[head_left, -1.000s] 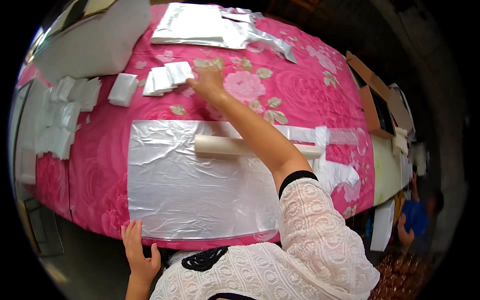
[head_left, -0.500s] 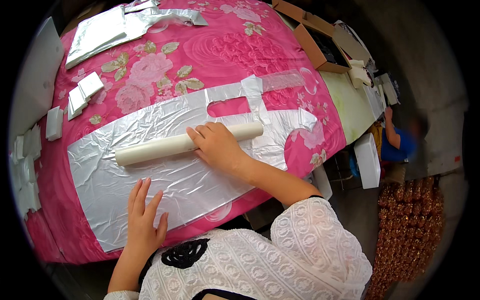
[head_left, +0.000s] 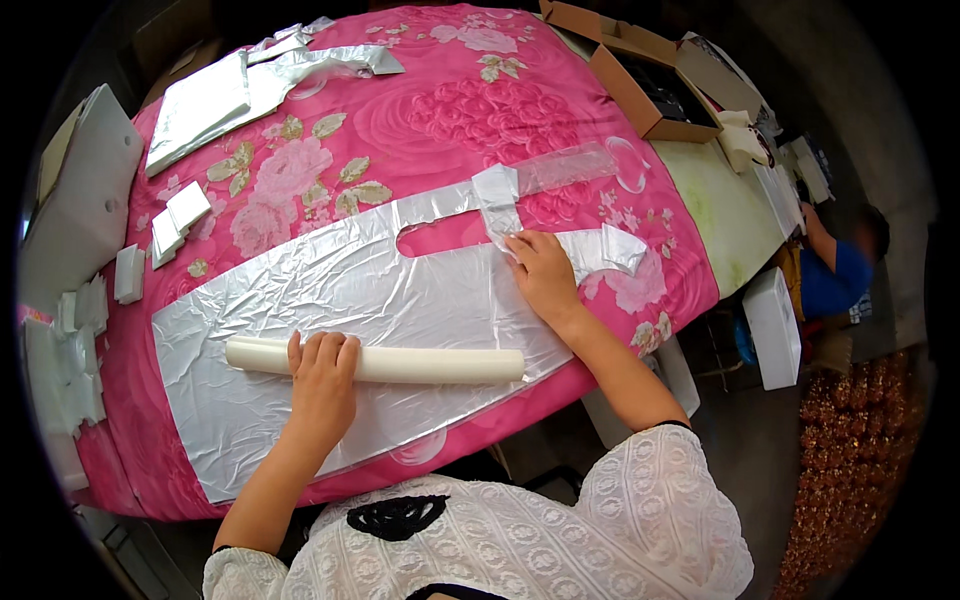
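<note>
A large silver plastic bag [head_left: 400, 300] lies flat and wrinkled, with an oblong cut-out near its far edge. Across its near half rests a long white roll [head_left: 440, 365], left end slightly farther from me than its right. My left hand [head_left: 325, 375] is closed over the roll left of its middle. Up at the folded silver strip [head_left: 497, 205] beside the cut-out, my right hand [head_left: 543, 270] has its fingertips pinched on the plastic. A clear strip [head_left: 570, 165] extends to the right from that fold.
A pink floral cloth [head_left: 440, 110] covers the table. Folded silver sheets [head_left: 205, 105] lie at the far left, with small white packets [head_left: 180, 220] nearer. White foam boxes [head_left: 85, 190] line the left edge. A cardboard box [head_left: 650, 95] stands far right; a person in blue [head_left: 850, 275] is beyond.
The roll has moved nearer to me and turned slightly. My left hand has come down onto it. My right hand has let go of the roll and moved right to the folded strip.
</note>
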